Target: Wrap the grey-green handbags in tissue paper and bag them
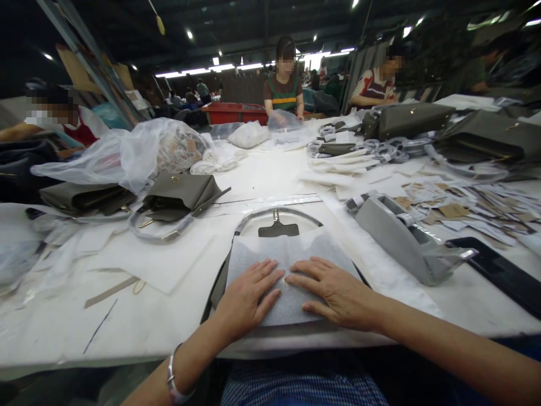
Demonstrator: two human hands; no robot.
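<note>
Both hands lie flat on a sheet of thin white paper [291,254] that covers the front of a grey-green handbag [220,282] on the table before me. My left hand [256,293] rests on the sheet's left half, fingers stretched out. On the right half, my right hand [332,290] is spread, its fingertips close to the left ones. Above the paper's top edge show a dark tab with a metal clasp [278,225] and the bag's handle [253,217], wrapped in clear plastic. Most of the bag's front is hidden under the paper.
A grey tape dispenser [393,237] and a black tray-like object [494,270] stand at right, near scattered paper tags [465,208]. More handbags [177,194] lie at left beside a clear plastic bag [169,144]. A co-worker [284,84] stands across the table.
</note>
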